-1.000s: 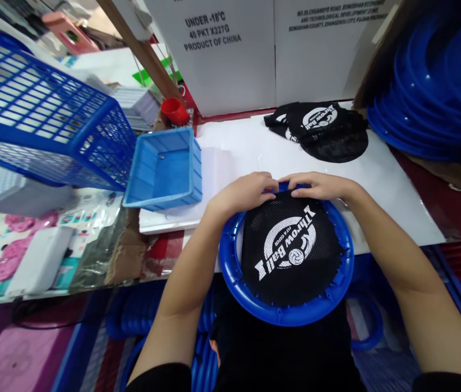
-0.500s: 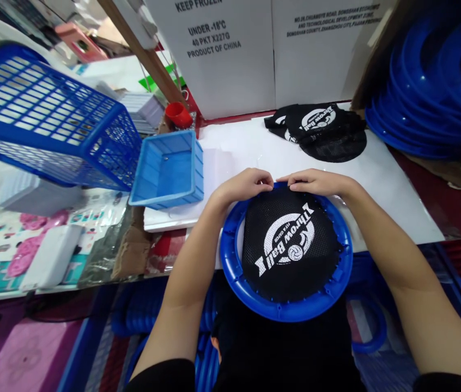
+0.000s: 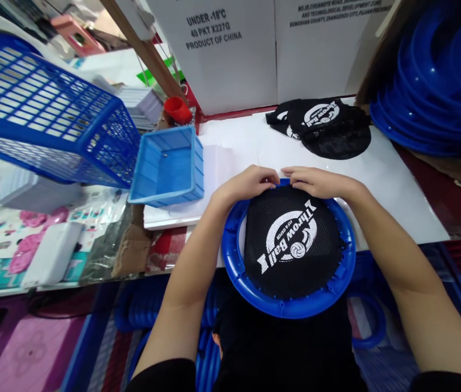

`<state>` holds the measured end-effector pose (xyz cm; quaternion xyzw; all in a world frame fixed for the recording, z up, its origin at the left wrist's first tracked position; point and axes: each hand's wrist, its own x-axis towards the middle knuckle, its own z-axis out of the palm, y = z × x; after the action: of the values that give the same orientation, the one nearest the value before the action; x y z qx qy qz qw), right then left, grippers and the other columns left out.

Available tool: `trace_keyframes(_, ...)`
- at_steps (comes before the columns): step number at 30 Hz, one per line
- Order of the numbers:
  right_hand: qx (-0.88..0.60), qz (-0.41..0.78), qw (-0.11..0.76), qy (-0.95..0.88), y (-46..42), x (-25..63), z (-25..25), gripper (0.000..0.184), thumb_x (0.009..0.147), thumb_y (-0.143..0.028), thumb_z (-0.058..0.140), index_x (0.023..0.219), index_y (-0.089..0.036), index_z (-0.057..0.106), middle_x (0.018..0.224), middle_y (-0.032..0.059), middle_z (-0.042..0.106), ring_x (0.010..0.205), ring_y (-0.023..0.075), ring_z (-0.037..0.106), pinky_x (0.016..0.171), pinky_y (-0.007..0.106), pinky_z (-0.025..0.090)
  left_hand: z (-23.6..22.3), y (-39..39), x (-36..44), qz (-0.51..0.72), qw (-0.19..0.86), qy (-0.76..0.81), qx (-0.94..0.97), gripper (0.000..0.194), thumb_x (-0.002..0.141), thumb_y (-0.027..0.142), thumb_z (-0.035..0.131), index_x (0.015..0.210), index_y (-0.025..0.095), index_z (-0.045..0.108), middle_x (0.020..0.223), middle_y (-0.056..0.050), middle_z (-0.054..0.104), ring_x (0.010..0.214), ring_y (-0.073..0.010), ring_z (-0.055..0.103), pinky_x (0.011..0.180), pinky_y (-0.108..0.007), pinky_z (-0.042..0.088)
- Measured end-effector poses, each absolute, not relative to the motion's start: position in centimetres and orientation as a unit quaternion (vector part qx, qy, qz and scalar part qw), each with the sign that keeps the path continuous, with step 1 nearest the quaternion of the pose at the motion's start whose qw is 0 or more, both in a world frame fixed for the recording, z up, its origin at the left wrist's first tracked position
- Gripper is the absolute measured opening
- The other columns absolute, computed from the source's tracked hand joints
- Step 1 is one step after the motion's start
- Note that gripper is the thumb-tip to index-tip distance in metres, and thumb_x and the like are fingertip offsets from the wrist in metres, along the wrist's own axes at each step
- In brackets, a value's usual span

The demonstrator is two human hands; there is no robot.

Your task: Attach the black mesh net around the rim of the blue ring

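Note:
A blue plastic ring [image 3: 291, 308] leans at the table's front edge, close to my body. Across it lies a black mesh disc [image 3: 296, 283] printed "Throw Ball"; a gap shows between mesh and ring on the left. My left hand [image 3: 253, 182] pinches the far rim with bent fingers, at the edge of the mesh. Just to its right, my right hand [image 3: 314, 181] has its thumb and fingers closed on the same far edge. Whether each hand grips mesh, ring or both is partly hidden under the fingers.
Several black mesh discs [image 3: 320, 128] lie at the back of the white tabletop [image 3: 394, 201]. Stacked blue rings [image 3: 414, 109] fill a box at right. A light-blue bin [image 3: 165, 169], a blue basket [image 3: 91, 130] and a red cup [image 3: 177, 110] stand left. White cartons [image 3: 234, 65] block the back.
Both hands have shifted slightly right along the far rim, and a bit of blue rim shows between them. The ring and mesh stay nearly in place; the view has tilted a little.

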<state>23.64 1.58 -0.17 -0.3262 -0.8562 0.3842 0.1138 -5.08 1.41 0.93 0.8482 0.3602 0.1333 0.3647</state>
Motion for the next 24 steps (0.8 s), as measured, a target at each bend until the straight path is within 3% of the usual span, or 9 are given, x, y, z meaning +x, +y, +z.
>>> trace_keyframes(3, -0.323, 0.364, 0.120, -0.865, 1.4, 23.9, -0.2, 0.025, 0.109, -0.041, 0.063, 0.101, -0.025, 0.081, 0.176, 0.0112, 0.063, 0.166, 0.0366, 0.054, 0.139, 0.061, 0.043, 1.3, 1.2, -5.1, 0.130, 0.367, 0.363, 0.847, 0.022, 0.100, 0.017, 0.064, 0.111, 0.017, 0.084, 0.114, -0.009, 0.088, 0.101, -0.0197, 0.078, 0.100, -0.035, 0.060)
trace_keyframes(9, -0.334, 0.334, 0.179, -0.863, 1.1, 23.8, 0.1, 0.027, 0.110, -0.040, 0.060, 0.109, -0.025, 0.082, 0.156, 0.0143, 0.077, 0.148, 0.0344, 0.070, 0.131, 0.060, 0.050, 1.9, 0.4, -4.4, 0.114, 0.367, 0.353, 0.853, 0.027, 0.107, 0.029, 0.067, 0.121, 0.021, 0.088, 0.125, -0.010, 0.089, 0.114, -0.0222, 0.080, 0.108, -0.036, 0.059)
trace_keyframes(15, -0.296, 0.333, 0.192, -0.874, 0.8, 22.0, -0.9, 0.018, 0.105, -0.038, 0.066, 0.103, -0.026, 0.080, 0.150, 0.0130, 0.079, 0.140, 0.0344, 0.072, 0.126, 0.060, 0.054, 1.4, 0.4, -3.9, 0.122, 0.367, 0.375, 0.843, 0.021, 0.103, 0.025, 0.065, 0.105, 0.019, 0.085, 0.108, -0.007, 0.088, 0.100, -0.0213, 0.077, 0.101, -0.037, 0.057)
trace_keyframes(20, -0.301, 0.340, 0.233, -0.860, 0.3, 21.1, -0.8, 0.017, 0.106, -0.034, 0.059, 0.096, -0.026, 0.070, 0.126, 0.0124, 0.084, 0.114, 0.0312, 0.077, 0.108, 0.052, 0.060, 1.5, 0.2, -3.5, 0.112, 0.344, 0.395, 0.845, 0.023, 0.104, 0.026, 0.058, 0.105, 0.019, 0.080, 0.108, -0.007, 0.085, 0.098, -0.0223, 0.074, 0.098, -0.037, 0.055)
trace_keyframes(24, -0.339, 0.333, 0.253, -0.843, 0.2, 20.7, -1.0, 0.013, 0.101, -0.028, 0.060, 0.090, -0.026, 0.067, 0.116, 0.0105, 0.085, 0.108, 0.0301, 0.077, 0.104, 0.049, 0.059, 1.6, -0.3, -2.6, 0.102, 0.313, 0.439, 0.836, 0.022, 0.103, 0.026, 0.057, 0.100, 0.020, 0.078, 0.104, -0.007, 0.084, 0.095, -0.0237, 0.073, 0.092, -0.037, 0.053)
